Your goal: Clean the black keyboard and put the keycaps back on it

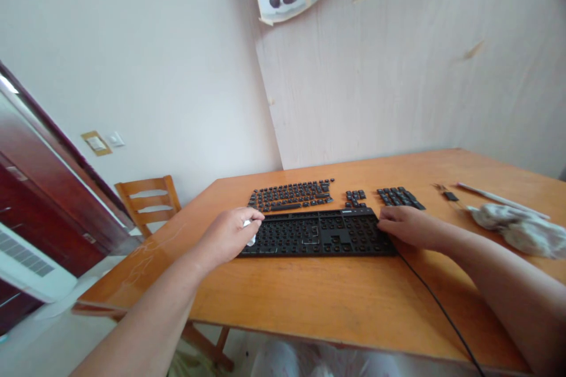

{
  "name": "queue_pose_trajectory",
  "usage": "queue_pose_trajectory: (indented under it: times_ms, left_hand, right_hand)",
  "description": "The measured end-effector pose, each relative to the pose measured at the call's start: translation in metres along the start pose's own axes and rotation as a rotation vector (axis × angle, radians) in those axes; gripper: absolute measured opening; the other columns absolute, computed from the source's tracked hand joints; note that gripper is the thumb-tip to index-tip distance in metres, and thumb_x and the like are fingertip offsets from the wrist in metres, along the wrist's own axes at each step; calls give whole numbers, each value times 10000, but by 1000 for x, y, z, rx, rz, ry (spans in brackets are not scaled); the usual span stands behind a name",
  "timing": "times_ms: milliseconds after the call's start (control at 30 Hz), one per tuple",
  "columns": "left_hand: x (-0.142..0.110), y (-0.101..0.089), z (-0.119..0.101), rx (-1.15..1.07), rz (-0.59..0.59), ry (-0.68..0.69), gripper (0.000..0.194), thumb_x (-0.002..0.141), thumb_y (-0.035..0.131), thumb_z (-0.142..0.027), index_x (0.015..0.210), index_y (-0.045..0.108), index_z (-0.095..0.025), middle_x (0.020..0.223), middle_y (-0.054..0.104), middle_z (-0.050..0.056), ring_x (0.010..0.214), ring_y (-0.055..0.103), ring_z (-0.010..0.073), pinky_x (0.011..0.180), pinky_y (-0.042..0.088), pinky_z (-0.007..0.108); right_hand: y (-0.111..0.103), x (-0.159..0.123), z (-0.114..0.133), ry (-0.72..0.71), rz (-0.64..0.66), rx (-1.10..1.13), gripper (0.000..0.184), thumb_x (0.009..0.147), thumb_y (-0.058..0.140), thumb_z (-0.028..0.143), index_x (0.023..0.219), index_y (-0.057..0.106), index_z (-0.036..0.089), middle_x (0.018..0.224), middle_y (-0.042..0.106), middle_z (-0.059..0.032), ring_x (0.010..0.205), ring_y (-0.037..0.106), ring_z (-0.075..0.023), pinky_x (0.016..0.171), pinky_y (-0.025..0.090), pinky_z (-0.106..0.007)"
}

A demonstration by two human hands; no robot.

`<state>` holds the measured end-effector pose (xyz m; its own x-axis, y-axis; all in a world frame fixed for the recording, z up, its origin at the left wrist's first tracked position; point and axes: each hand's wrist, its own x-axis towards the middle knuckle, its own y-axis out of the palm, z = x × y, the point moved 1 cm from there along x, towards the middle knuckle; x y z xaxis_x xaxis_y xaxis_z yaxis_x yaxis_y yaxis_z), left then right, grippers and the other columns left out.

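Note:
A black keyboard base (322,234) with its keycaps taken off lies on the wooden table (336,294). The removed keycaps (292,195) are laid out in rows behind it, with smaller groups (400,197) to the right. My left hand (230,234) is closed on a small white wipe (250,232) at the keyboard's left end. Resting on the keyboard's right edge is my right hand (409,227), fingers curled against the frame.
The keyboard's black cable (442,309) runs toward the table's front right edge. A crumpled grey cloth (515,225), a thin white stick (502,198) and a small dark tool (450,195) lie at the right. A wooden chair (148,201) stands at the left.

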<state>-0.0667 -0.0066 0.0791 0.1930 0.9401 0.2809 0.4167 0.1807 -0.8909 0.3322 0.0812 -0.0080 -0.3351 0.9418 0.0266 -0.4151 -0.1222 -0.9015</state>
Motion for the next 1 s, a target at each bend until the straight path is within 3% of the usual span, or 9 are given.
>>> queue_pose_trajectory:
  times_ms: [133,300,700,1000]
  left_hand:
    - [-22,-10,26,32,8,-124,333,857,472,-408,1004,701,-218,960,736,20,845,661,182,745,476,261]
    - [-47,-6,41,44,73,-247,332,840,464,-362,1022,696,-209,921,732,19,796,657,169,713,470,250]
    - [-64,10,41,115,193,-249,344,831,453,-261,1098,671,-251,801,717,11,694,658,161,637,426,246]
    - [-67,-1,45,143,101,-330,442,829,464,-249,1260,562,-233,824,700,21,733,649,164,649,413,240]
  right_hand:
    - [3,1,-4,-8,-10,21,240,829,477,381,673,541,210,682,604,-21,700,563,-188,676,379,-290]
    - [5,1,-6,-7,-14,33,248,829,471,385,665,535,210,674,601,-30,694,557,-197,671,373,-300]
    - [10,5,-17,-57,12,31,287,854,421,398,677,550,212,704,597,-54,718,558,-214,693,383,-324]
    - [11,6,-21,-53,-4,64,275,832,453,409,649,547,226,698,606,-73,702,552,-235,707,397,-351]
